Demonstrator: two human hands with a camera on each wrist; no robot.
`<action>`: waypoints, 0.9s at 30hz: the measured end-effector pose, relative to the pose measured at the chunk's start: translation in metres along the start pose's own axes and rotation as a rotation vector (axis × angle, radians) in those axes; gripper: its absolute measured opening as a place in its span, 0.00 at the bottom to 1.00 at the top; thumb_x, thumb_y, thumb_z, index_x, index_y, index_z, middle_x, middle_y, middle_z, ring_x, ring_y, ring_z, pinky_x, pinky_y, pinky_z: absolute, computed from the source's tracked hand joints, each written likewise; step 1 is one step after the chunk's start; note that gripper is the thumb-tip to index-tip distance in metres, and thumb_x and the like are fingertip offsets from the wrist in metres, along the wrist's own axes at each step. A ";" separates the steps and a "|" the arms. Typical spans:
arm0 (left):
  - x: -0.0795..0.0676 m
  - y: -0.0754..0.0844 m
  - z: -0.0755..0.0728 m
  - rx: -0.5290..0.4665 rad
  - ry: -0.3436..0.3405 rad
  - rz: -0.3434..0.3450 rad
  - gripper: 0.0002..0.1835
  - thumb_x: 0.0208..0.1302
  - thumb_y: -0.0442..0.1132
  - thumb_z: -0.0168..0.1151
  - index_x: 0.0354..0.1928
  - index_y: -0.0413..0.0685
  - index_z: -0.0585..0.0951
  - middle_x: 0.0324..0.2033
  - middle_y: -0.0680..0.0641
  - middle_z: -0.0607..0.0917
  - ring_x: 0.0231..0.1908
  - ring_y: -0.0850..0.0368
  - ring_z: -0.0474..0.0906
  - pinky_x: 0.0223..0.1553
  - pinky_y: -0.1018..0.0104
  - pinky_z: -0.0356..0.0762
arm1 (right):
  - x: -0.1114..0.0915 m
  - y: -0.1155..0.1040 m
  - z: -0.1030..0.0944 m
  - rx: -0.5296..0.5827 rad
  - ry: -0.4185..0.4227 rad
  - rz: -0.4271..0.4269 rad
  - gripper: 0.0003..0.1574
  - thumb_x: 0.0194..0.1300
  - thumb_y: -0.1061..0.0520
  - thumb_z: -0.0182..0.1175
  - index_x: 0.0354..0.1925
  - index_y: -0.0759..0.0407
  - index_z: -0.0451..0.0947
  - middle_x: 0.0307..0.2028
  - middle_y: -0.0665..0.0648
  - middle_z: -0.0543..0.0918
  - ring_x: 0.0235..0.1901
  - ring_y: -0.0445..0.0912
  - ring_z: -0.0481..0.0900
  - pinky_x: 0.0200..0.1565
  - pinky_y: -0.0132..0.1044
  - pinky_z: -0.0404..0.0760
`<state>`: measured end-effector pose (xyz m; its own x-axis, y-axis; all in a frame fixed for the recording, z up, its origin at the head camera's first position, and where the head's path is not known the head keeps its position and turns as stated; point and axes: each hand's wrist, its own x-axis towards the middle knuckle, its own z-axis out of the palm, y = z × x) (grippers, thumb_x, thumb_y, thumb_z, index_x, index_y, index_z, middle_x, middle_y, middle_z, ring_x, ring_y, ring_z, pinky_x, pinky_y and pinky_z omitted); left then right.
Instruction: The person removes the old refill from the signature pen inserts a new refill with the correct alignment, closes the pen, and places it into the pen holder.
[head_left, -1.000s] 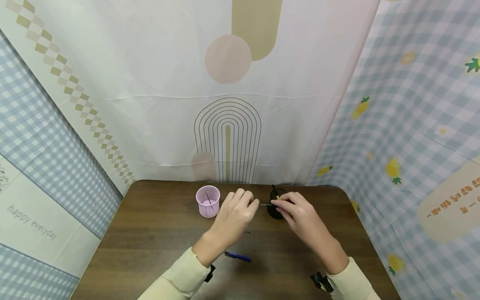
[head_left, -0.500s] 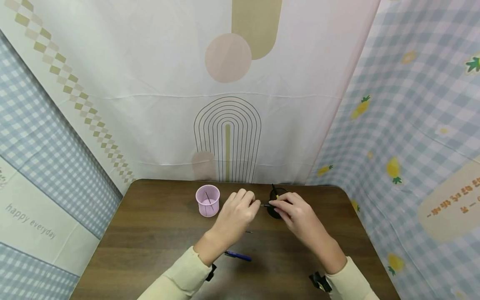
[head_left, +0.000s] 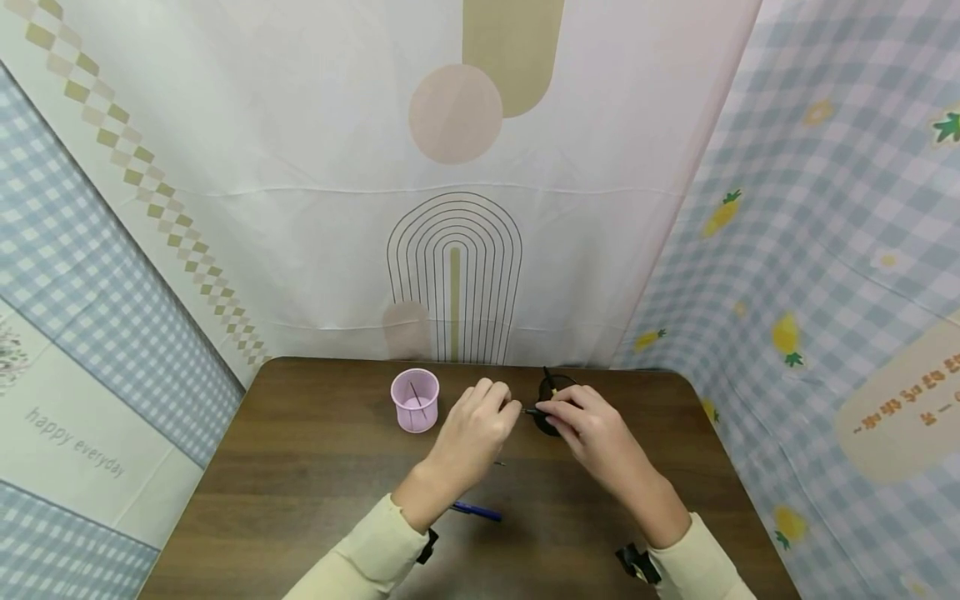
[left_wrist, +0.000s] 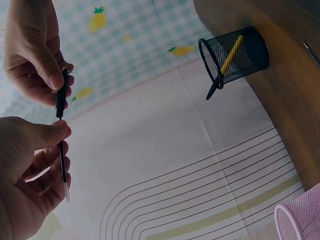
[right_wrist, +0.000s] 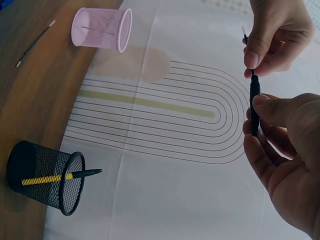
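My left hand (head_left: 468, 429) pinches a thin pen refill (left_wrist: 64, 170) between thumb and fingers; its clear tail end sticks out below the fingers in the left wrist view. My right hand (head_left: 596, 425) grips a black pen cap (right_wrist: 255, 102) by its sides. The refill's other end meets the mouth of the cap, in line with it, and how deep it sits inside is hidden. Both hands are raised over the far part of the table, close together. Behind the right hand stands a black mesh pen holder (left_wrist: 255, 47) with a yellow pen with a black end (right_wrist: 47, 178) leaning in it.
Left of the hands stands a pink mesh cup (head_left: 415, 421) with a thin dark stick (head_left: 417, 400) inside. Another refill (right_wrist: 35, 44) lies on the brown table (head_left: 300, 467). Nearer the body lies a blue pen (head_left: 478, 511). Patterned cloth (head_left: 337, 250) hangs behind the table.
The right hand has shifted slightly left toward the left hand with the black cap, so less of the refill shows between them. The left hand stays almost in place.
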<state>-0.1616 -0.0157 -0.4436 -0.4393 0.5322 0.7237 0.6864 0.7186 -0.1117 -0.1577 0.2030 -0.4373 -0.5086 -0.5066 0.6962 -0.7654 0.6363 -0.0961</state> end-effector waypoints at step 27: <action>-0.008 -0.008 0.005 -0.247 0.049 -0.155 0.20 0.58 0.39 0.77 0.52 0.44 0.84 0.43 0.48 0.83 0.44 0.51 0.80 0.47 0.59 0.79 | -0.003 0.003 -0.001 -0.004 -0.006 0.026 0.20 0.48 0.71 0.77 0.41 0.60 0.88 0.40 0.55 0.85 0.40 0.48 0.82 0.37 0.38 0.86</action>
<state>-0.1665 -0.0231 -0.4519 -0.5261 0.3979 0.7516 0.7359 0.6560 0.1678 -0.1586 0.2071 -0.4392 -0.5307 -0.4929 0.6895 -0.7500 0.6521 -0.1111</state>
